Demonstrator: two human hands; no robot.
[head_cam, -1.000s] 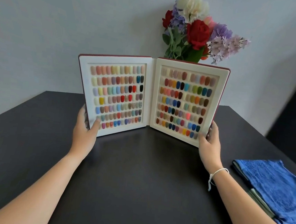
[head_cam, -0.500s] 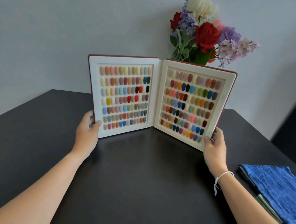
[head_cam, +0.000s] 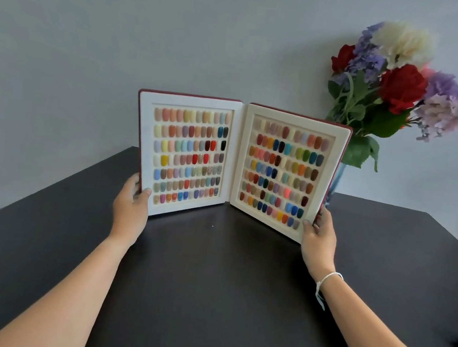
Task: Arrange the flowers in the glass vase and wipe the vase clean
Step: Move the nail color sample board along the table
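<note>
Hands: left hand (head_cam: 131, 207) and right hand (head_cam: 319, 236) each grip a lower outer corner of the open swatch book (head_cam: 237, 160), upright on the dark counter (head_cam: 211, 283).
Flowers (head_cam: 398, 83): in the vase (head_cam: 335, 180), behind the book's right edge, mostly hidden.
</note>
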